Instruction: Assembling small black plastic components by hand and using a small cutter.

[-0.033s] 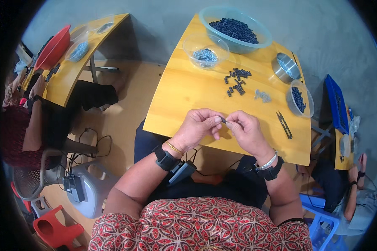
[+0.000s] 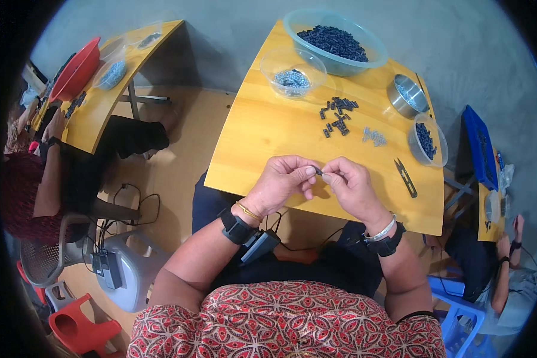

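Near the front edge of the yellow table [image 2: 244,152], my left hand [image 2: 280,182] pinches a small dark plastic piece [image 2: 318,171] between thumb and index finger. My right hand [image 2: 353,186] is closed at the other end of that piece, its thumb and fingertip pressed together. Whether a tiny metal part is also in the right fingertips is hidden. Beyond my hands lies a loose pile of dark plastic pieces [image 2: 340,114]. To its right is a small heap of shiny metal bits [image 2: 374,136]. Black thread snips [image 2: 405,177] lie right of my right hand.
A large teal basin [image 2: 373,59] of dark pieces stands at the back, beside a clear bowl [image 2: 267,77] of shiny bits. On the right are a steel bowl [image 2: 397,100] and a clear tub [image 2: 440,156] of dark pieces. People work at tables on both sides.
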Motion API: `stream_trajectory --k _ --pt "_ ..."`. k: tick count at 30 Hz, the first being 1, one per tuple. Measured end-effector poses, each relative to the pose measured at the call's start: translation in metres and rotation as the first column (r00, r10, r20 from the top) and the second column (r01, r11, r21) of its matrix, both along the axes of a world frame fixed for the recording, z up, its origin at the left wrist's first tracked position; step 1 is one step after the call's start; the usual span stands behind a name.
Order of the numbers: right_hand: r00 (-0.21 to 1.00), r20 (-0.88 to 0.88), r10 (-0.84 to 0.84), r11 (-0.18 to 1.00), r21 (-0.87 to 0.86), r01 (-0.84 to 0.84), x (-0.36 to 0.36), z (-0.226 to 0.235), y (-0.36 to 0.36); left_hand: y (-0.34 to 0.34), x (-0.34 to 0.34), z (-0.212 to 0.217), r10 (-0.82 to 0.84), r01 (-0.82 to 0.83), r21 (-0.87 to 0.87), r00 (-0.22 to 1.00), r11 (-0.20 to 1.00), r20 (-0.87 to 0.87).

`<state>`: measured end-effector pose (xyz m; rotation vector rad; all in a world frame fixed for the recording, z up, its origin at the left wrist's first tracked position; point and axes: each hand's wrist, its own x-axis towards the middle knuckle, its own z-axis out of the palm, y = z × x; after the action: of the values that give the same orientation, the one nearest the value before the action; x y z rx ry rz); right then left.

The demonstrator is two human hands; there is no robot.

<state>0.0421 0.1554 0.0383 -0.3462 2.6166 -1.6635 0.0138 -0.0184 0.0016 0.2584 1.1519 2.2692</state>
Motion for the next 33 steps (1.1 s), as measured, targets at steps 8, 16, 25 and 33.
stream_trajectory --k 8,16,25,33 --pt "0.998 -0.018 -0.057 0.994 -0.090 0.055 0.001 -0.003 -0.002 -0.002 -0.003 0.001 -0.019 0.012 0.097 0.997 0.995 0.072" --pt "0.997 -0.032 -0.069 0.987 -0.146 0.064 0.009 -0.009 -0.002 0.000 0.005 0.009 0.075 -0.075 -0.025 0.997 0.997 0.014" --pt "0.955 -0.294 -0.033 0.984 0.159 0.083 0.018 -0.011 0.000 0.010 0.012 0.002 0.082 -0.258 -0.345 0.889 0.903 -0.449" --pt "0.891 -0.454 0.016 0.911 0.375 0.175 0.018 -0.031 0.004 0.019 0.010 -0.003 -0.114 -0.562 -0.417 0.494 0.714 -0.862"
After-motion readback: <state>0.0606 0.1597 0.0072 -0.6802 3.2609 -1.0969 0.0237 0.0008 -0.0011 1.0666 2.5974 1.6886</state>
